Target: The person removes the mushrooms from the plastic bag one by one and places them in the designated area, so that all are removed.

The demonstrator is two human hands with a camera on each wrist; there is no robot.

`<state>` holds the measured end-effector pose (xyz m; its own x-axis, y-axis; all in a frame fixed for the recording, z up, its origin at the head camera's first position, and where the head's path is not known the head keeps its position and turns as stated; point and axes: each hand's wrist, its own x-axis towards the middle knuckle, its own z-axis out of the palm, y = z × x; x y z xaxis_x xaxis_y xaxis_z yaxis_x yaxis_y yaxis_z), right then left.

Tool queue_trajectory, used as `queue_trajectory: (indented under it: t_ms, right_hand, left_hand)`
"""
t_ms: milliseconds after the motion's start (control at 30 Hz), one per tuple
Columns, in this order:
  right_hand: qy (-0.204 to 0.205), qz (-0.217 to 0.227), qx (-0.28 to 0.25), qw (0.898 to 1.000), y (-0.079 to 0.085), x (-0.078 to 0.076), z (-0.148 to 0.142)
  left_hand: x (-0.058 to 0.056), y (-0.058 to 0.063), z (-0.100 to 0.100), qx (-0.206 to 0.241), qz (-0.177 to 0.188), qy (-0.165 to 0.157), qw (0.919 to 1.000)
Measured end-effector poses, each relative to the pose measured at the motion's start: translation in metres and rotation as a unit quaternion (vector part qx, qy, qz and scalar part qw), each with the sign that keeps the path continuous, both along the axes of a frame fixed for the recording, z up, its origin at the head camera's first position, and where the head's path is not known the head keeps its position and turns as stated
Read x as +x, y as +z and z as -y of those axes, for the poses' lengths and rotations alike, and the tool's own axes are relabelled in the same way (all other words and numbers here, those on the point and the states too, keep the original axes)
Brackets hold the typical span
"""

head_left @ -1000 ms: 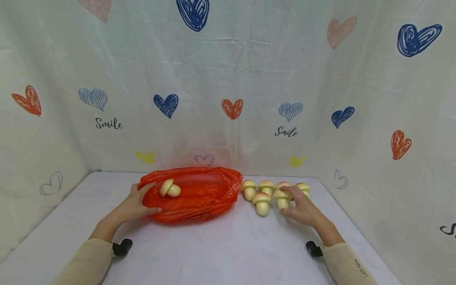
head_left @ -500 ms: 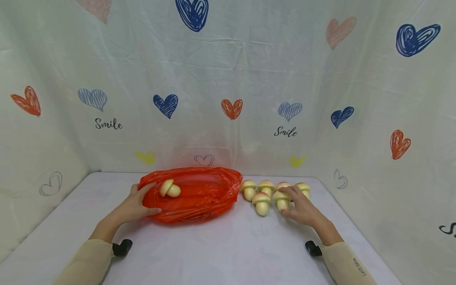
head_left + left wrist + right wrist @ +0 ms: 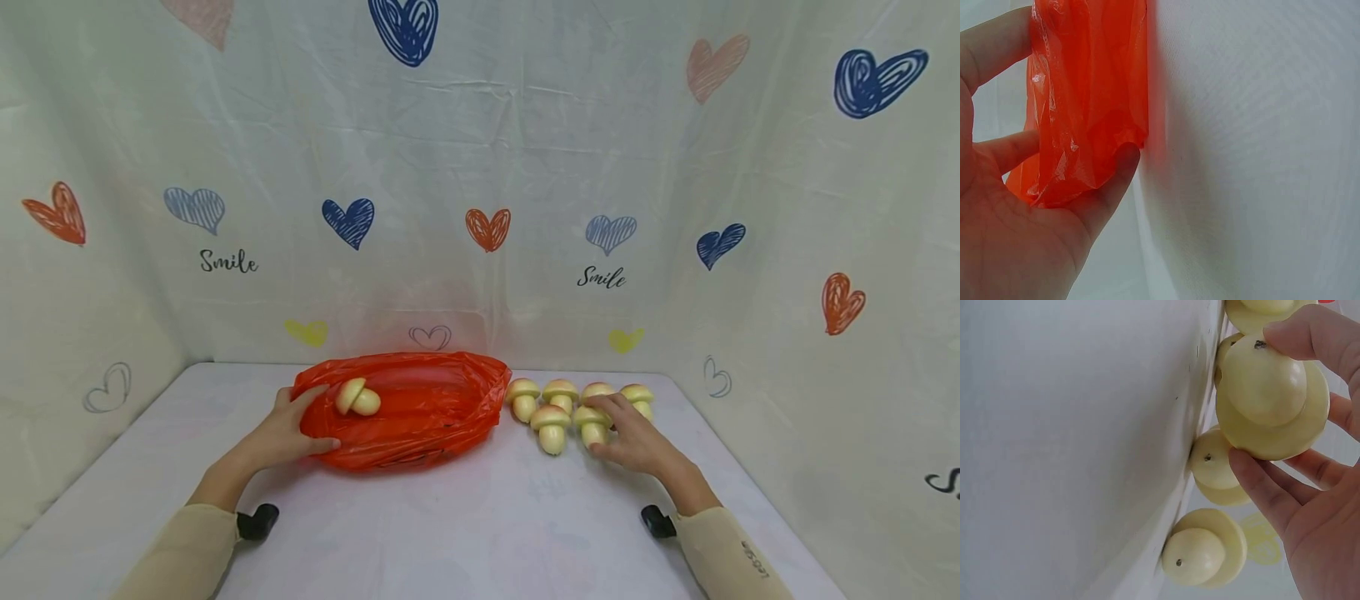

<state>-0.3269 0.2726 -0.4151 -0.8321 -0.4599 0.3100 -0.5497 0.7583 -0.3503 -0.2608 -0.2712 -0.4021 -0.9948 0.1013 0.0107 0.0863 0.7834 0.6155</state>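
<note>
A red plastic bag (image 3: 431, 404) lies at the centre-left of the table, with one mushroom (image 3: 358, 397), cream with a reddish cap, in its left end. My left hand (image 3: 279, 432) holds that end; the left wrist view has its thumb and fingers around the crinkled plastic (image 3: 1088, 94). On the right, my right hand (image 3: 636, 435) grips another mushroom (image 3: 592, 427). In the right wrist view the thumb (image 3: 1310, 337) touches the end of its stem (image 3: 1266, 381), while the fingers support the rim of its cap. Several similar mushrooms (image 3: 552, 427) stand around it.
White cloth covers the table (image 3: 450, 525). Behind it hangs a pale curtain (image 3: 405, 283) printed with hearts, also draped along both sides. Upright mushrooms (image 3: 523, 400) stand close to the bag's right end, with more (image 3: 637, 393) behind the right hand.
My right hand and the mushroom it grips have shifted very slightly left. The left hand, the bag and the other mushrooms stay where they were.
</note>
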Motion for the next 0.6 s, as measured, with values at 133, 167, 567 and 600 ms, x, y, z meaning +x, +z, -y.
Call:
queue_trajectory:
  t_ms: [133, 167, 567, 600]
  right_hand:
    - [-0.003, 0.008, 0.008, 1.0, 0.0006, 0.0001, 0.0009]
    - [-0.003, 0.011, 0.01, 1.0, 0.0008, 0.0003, 0.0012]
    - [0.006, 0.013, 0.022, 1.0, 0.0013, 0.0031, 0.0025]
    - [0.008, 0.01, 0.022, 1.0, 0.0015, 0.0029, 0.0025]
  left_hand:
    - [0.0003, 0.0006, -0.0002, -0.002, -0.002, -0.002, 1.0]
    - [0.0003, 0.001, -0.0002, -0.003, -0.003, -0.003, 1.0]
    - [0.001, 0.0017, -0.0007, -0.001, -0.007, -0.005, 1.0]
    - [0.0011, 0.0019, -0.0006, -0.002, -0.007, -0.005, 1.0]
